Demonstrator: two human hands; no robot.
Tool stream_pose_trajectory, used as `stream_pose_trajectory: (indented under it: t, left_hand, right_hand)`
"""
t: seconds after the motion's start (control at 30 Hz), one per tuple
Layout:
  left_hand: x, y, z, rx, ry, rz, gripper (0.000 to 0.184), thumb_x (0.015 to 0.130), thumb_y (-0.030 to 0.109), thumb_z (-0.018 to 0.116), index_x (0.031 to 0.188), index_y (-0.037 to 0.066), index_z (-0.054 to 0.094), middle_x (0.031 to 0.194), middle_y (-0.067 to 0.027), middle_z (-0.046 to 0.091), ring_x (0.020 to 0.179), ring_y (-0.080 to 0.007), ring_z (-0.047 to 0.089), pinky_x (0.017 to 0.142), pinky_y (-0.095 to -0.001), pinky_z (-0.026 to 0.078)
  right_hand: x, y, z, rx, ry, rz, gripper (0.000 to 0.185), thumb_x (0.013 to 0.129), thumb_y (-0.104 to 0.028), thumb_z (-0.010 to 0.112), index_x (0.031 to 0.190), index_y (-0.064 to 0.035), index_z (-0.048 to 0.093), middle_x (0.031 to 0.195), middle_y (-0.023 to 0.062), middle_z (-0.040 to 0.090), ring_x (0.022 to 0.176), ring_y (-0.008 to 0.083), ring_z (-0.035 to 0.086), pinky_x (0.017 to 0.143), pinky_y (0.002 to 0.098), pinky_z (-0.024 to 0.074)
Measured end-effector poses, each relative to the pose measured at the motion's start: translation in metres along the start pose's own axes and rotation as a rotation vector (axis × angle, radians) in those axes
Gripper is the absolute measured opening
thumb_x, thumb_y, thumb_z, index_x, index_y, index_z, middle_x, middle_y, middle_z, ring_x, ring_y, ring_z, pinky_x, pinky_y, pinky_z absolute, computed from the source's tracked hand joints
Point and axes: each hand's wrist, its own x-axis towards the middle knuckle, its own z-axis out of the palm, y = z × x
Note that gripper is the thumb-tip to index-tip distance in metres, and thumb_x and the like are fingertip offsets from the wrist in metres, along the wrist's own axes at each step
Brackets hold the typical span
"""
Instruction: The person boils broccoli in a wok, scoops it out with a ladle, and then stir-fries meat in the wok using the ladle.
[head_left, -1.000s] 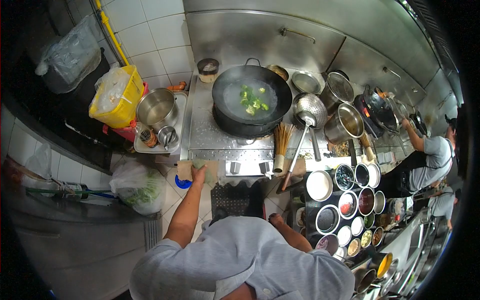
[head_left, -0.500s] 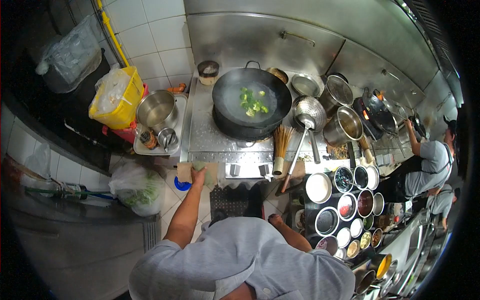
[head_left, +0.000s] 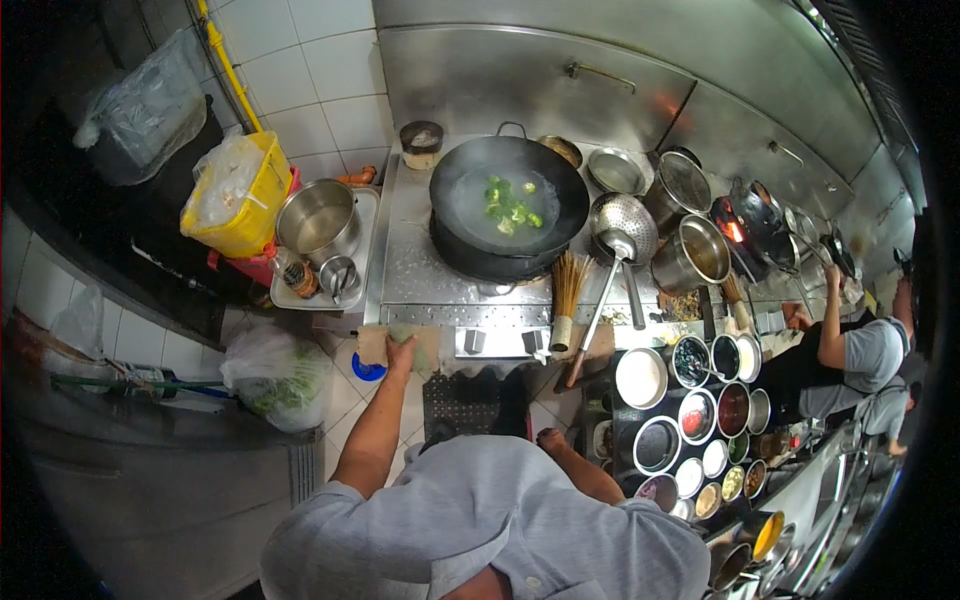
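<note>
Left hand (head_left: 401,352) touches cloth (head_left: 421,354), right hand (head_left: 549,439) hangs; we cannot tell either grip. We advise keeping broccoli (head_left: 519,213) submerged.

Showing black on the wok (head_left: 485,262), green on the broccoli (head_left: 513,208), dull green on the cloth (head_left: 407,331), pale dots on the dark mat (head_left: 456,402).
</note>
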Motion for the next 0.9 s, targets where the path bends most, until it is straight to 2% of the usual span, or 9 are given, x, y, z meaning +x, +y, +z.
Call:
stream_pose_trajectory:
  t: [0.2, 0.27, 0.5, 0.57, 0.6, 0.67, 0.7, 0.77, 0.9]
  left_hand:
    - [0.006, -0.009, -0.002, -0.005, -0.02, 0.005, 0.083, 0.077, 0.02, 0.076, 0.145, -0.001, 0.032, 0.142, -0.0208, 0.044, 0.131, -0.0337, 0.044, 0.107, -0.0396, 0.038]
    - [0.013, -0.016, -0.002, 0.027, -0.002, 0.03, 0.084, 0.077, 0.02, 0.077, 0.144, -0.001, 0.033, 0.143, -0.021, 0.044, 0.132, -0.0341, 0.043, 0.108, -0.0396, 0.037]
    - [0.006, -0.008, 0.0, 0.01, 0.014, 0.052, 0.084, 0.076, 0.022, 0.078, 0.143, -0.003, 0.034, 0.143, -0.0221, 0.043, 0.132, -0.035, 0.042, 0.109, -0.04, 0.035]
    - [0.011, -0.012, 0.0, 0.029, 0.019, 0.043, 0.083, 0.076, 0.021, 0.077, 0.143, -0.003, 0.035, 0.143, -0.0224, 0.043, 0.132, -0.035, 0.043, 0.109, -0.04, 0.035]
    - [0.013, -0.015, 0.0, 0.049, 0.025, 0.032, 0.082, 0.076, 0.021, 0.077, 0.143, -0.003, 0.035, 0.143, -0.0226, 0.044, 0.132, -0.0349, 0.043, 0.108, -0.04, 0.036]
    - [0.013, -0.016, 0.0, 0.032, 0.016, 0.03, 0.082, 0.076, 0.021, 0.077, 0.143, -0.002, 0.035, 0.142, -0.0228, 0.044, 0.132, -0.0348, 0.043, 0.108, -0.0401, 0.036]
    - [0.011, -0.013, 0.0, 0.017, 0.006, 0.029, 0.081, 0.076, 0.02, 0.077, 0.142, -0.002, 0.036, 0.142, -0.0229, 0.044, 0.132, -0.0348, 0.043, 0.108, -0.0403, 0.036]
    - [0.006, -0.007, 0.0, 0.024, 0.008, 0.038, 0.082, 0.076, 0.02, 0.077, 0.143, -0.002, 0.035, 0.142, -0.0227, 0.044, 0.132, -0.0348, 0.043, 0.108, -0.0403, 0.036]
    - [0.003, -0.006, 0.0, 0.012, 0.01, 0.074, 0.085, 0.076, 0.021, 0.077, 0.144, -0.002, 0.032, 0.144, -0.0225, 0.042, 0.133, -0.0349, 0.042, 0.109, -0.0403, 0.036]
  right_hand:
    - [-0.008, -0.007, -0.005, -0.013, 0.005, 0.03, 0.039, 0.091, -0.033, 0.05, 0.117, -0.0103, 0.067, 0.124, 0.0213, 0.062, 0.114, 0.0368, 0.061, 0.096, 0.0426, 0.0482]
    - [-0.001, -0.001, -0.002, -0.155, -0.026, -0.077, 0.037, 0.089, -0.028, 0.051, 0.116, -0.0081, 0.067, 0.124, 0.0204, 0.062, 0.114, 0.0357, 0.061, 0.097, 0.0414, 0.0487]
    - [-0.019, -0.016, -0.013, -0.199, -0.013, -0.078, 0.033, 0.087, -0.021, 0.054, 0.112, -0.0046, 0.067, 0.123, 0.0183, 0.063, 0.109, 0.0333, 0.063, 0.094, 0.0396, 0.0513]
    - [0.021, 0.026, 0.009, -0.819, 0.059, -0.584, 0.03, 0.086, -0.02, 0.055, 0.108, -0.0063, 0.07, 0.115, 0.0166, 0.068, 0.099, 0.0302, 0.067, 0.085, 0.0386, 0.0545]
    - [0.012, 0.018, 0.005, -0.82, 0.059, -0.583, 0.03, 0.086, -0.02, 0.055, 0.108, -0.0063, 0.07, 0.115, 0.0166, 0.068, 0.099, 0.0302, 0.067, 0.085, 0.0386, 0.0545]
    - [-0.014, -0.007, -0.009, -0.059, 0.007, -0.082, 0.028, 0.086, -0.02, 0.055, 0.105, -0.0073, 0.071, 0.101, 0.0149, 0.071, 0.085, 0.0266, 0.07, 0.073, 0.038, 0.0556]
    - [-0.014, -0.008, -0.009, -0.06, 0.007, -0.083, 0.028, 0.086, -0.02, 0.055, 0.105, -0.0073, 0.071, 0.101, 0.0149, 0.071, 0.085, 0.0266, 0.07, 0.073, 0.038, 0.0556]
    - [-0.015, -0.008, -0.008, 0.045, 0.051, -0.043, 0.028, 0.087, -0.02, 0.055, 0.105, -0.0077, 0.071, 0.091, 0.0141, 0.071, 0.075, 0.025, 0.07, 0.065, 0.0382, 0.0546]
    - [-0.016, -0.01, -0.011, 0.007, 0.031, -0.084, 0.027, 0.087, -0.021, 0.055, 0.105, -0.0086, 0.071, 0.09, 0.0132, 0.072, 0.073, 0.0247, 0.07, 0.065, 0.0379, 0.0547]
